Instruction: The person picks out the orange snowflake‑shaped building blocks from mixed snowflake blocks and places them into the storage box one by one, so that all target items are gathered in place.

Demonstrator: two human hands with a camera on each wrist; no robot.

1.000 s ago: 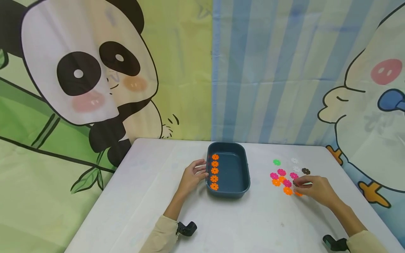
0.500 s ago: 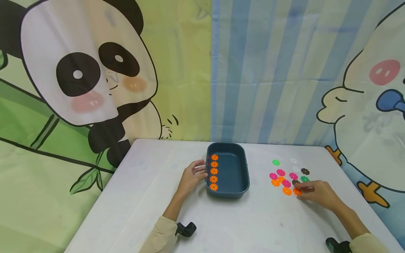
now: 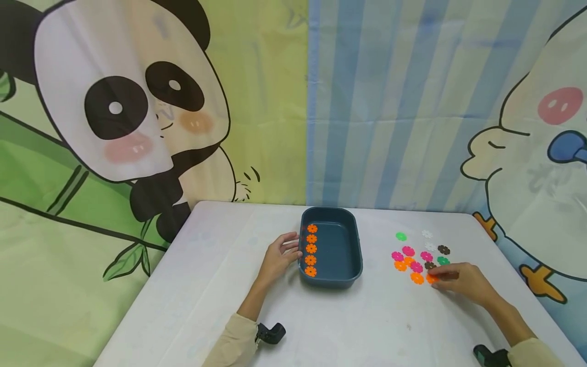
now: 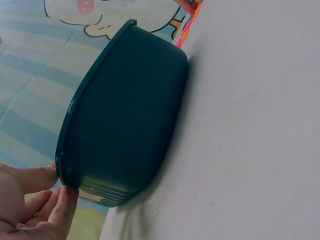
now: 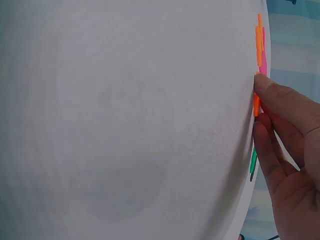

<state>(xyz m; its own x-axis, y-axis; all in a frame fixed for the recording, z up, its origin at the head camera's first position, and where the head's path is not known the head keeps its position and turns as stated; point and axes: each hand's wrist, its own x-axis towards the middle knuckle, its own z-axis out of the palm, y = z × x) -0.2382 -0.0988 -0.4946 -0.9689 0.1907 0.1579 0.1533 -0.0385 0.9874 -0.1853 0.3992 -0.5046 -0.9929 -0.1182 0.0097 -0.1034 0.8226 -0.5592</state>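
Pinching, well apart: left hand (image 3: 277, 258) on tray rim (image 3: 331, 282), right hand (image 3: 467, 281) low on orange flower (image 3: 431, 279).

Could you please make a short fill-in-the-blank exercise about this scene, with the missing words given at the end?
1. Inside the dark blue container, ____ orange flowers form a line.
2. The person's ____ hand touches the outside of the container.
3. The right hand has its fingers at a loose flower whose colour is ____.
4. On the table, the number of visible brown flowers is ____.

Missing words: five; left; orange; two.
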